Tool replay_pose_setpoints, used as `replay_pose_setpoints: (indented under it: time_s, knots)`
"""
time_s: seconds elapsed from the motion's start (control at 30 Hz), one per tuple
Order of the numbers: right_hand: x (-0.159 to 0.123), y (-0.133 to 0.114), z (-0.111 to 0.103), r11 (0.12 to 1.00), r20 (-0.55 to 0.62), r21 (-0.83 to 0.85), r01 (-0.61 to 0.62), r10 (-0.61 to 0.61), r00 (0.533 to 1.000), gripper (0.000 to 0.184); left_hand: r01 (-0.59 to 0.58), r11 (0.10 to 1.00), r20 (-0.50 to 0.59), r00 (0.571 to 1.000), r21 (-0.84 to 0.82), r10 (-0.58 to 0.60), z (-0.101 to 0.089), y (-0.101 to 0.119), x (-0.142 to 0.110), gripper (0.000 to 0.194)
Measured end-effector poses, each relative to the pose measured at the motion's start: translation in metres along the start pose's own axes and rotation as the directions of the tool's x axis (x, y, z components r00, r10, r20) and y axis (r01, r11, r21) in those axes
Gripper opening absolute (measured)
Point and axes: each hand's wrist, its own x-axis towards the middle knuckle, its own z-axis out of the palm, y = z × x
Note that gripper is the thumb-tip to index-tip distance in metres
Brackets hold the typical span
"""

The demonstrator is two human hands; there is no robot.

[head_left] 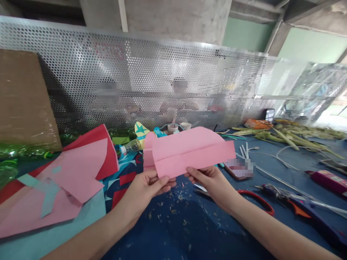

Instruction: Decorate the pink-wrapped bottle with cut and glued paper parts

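Observation:
A folded pink sheet of paper [187, 150] is held up above the blue table [187, 220], with a crease running along its length. My left hand [146, 187] pinches its lower left edge, thumb on the front. My right hand [213, 180] pinches the lower edge a little further right. Both hands are closed on the paper.
Pink, red and light blue paper sheets [67, 177] lie at the left. A plastic bottle [131, 145], a phone [240, 168], red-handled scissors [257, 200], a glue gun [306, 211] and green stalks [292, 133] surround the hands. A perforated metal screen [162, 79] stands behind, with people beyond it.

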Motion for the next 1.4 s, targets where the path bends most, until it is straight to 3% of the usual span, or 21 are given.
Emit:
replay_pose_setpoints:
  time_s: [0.17, 0.47, 0.6, 0.7, 0.83, 1.1, 1.2, 1.4]
  knots:
    - [0.003, 0.000, -0.004, 0.996, -0.003, 0.057, -0.062, 0.062, 0.998, 0.027, -0.062, 0.995, 0.106, 0.992, -0.078, 0.070, 0.003, 0.001, -0.001, 0.029]
    - [0.006, 0.004, -0.008, 0.983, -0.019, 0.137, -0.122, 0.126, 0.992, 0.029, 0.022, 0.979, 0.188, 0.982, -0.201, 0.016, 0.005, 0.008, -0.006, 0.036]
    - [0.005, 0.002, -0.007, 0.983, -0.021, 0.131, -0.126, 0.130, 0.991, 0.029, 0.105, 0.972, 0.165, 0.984, -0.211, -0.071, 0.002, 0.007, -0.007, 0.019]
    - [0.004, 0.003, -0.007, 0.987, -0.014, 0.113, -0.118, 0.120, 0.993, 0.029, 0.155, 0.984, 0.150, 0.979, -0.092, -0.140, 0.000, 0.005, -0.006, 0.023]
    - [0.003, 0.006, -0.007, 0.994, 0.024, 0.065, -0.089, 0.087, 0.996, 0.027, 0.138, 0.990, 0.088, 0.986, 0.021, -0.139, 0.000, 0.002, -0.004, 0.023]
    - [-0.006, 0.003, 0.000, 0.991, 0.144, -0.129, 0.022, -0.003, 0.990, 0.022, 0.159, 0.987, 0.081, 0.984, 0.006, -0.159, 0.002, -0.008, -0.004, 0.031]
    - [-0.003, 0.001, -0.001, 0.996, 0.083, -0.085, 0.034, -0.027, 0.996, 0.025, 0.160, 0.987, 0.047, 0.986, 0.006, -0.161, 0.004, -0.008, -0.005, 0.033]
    - [0.016, -0.006, -0.019, 0.988, -0.152, 0.068, 0.142, -0.130, 0.980, 0.028, 0.156, 0.988, -0.030, 0.987, -0.005, -0.156, 0.008, -0.006, -0.007, 0.036]
